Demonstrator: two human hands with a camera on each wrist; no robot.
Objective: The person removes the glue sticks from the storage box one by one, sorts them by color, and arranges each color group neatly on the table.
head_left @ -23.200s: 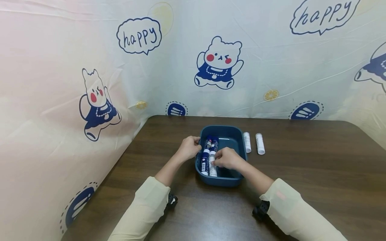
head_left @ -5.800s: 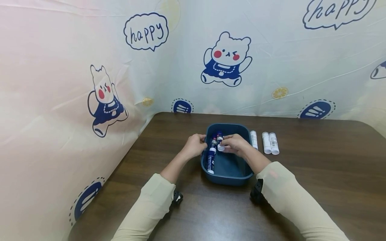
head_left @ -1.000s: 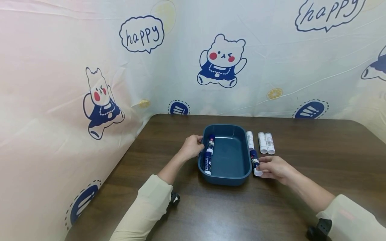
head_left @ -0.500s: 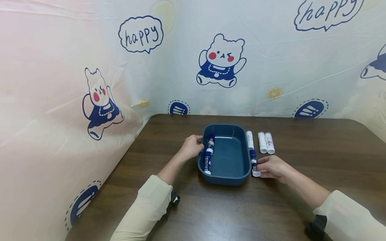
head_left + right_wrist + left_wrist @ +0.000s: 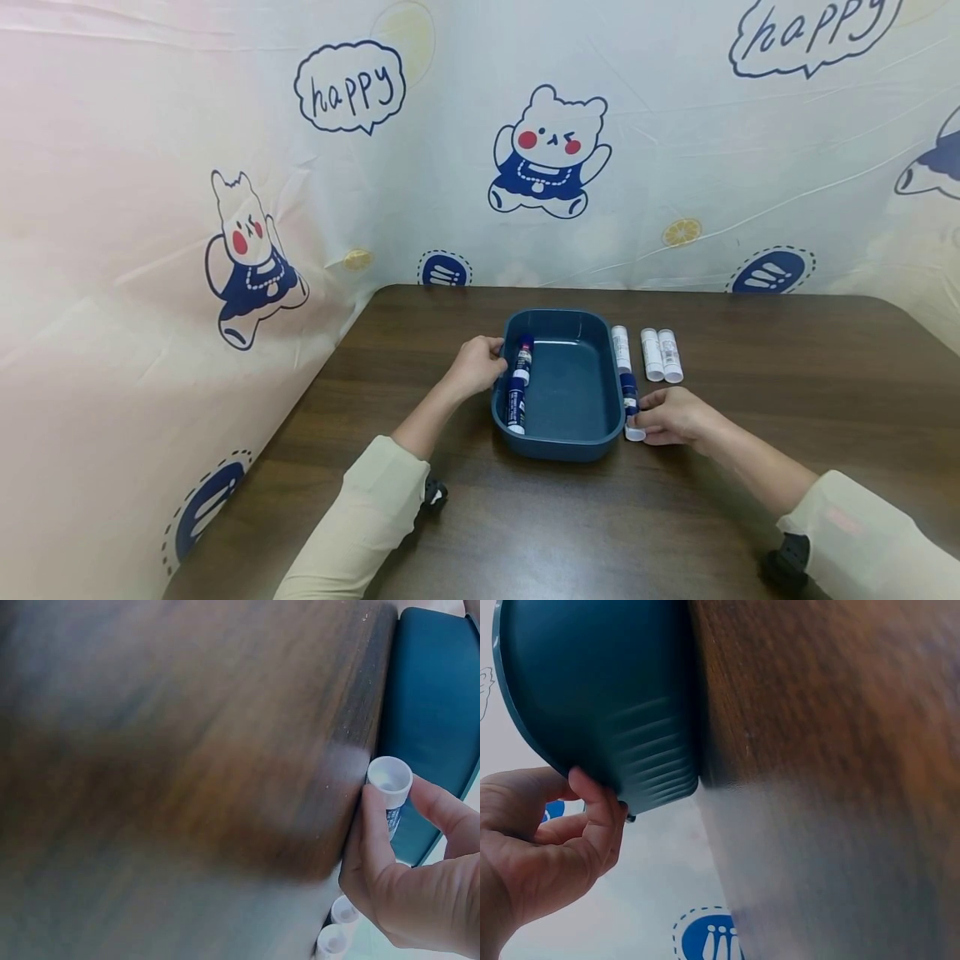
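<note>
A dark blue plastic box (image 5: pixel 558 446) sits on the table. My left hand (image 5: pixel 476 367) grips its left rim with thumb and fingers, as the left wrist view (image 5: pixel 562 840) also shows. Outside the box's right wall lies a navy glue stick (image 5: pixel 629 393) with a white base. My right hand (image 5: pixel 678 419) pinches it near that base; the hollow white end of the glue stick (image 5: pixel 390 776) faces the right wrist view. Directly behind it lies a white glue stick (image 5: pixel 621 348). Inside the box, a navy glue stick (image 5: pixel 523 360) and another navy glue stick (image 5: pixel 517 404) lie end to end along the left wall.
Two white glue sticks, a left one (image 5: pixel 652 355) and a right one (image 5: pixel 671 356), lie side by side right of the box. The brown wooden table (image 5: pixel 510 533) meets a printed cloth backdrop (image 5: pixel 450 183) at the back and left.
Over the longer span, the right column of glue sticks left the box; a second white one joined the pair outside. Within the last second, the pinched navy stick shifted slightly left, closer to the box.
</note>
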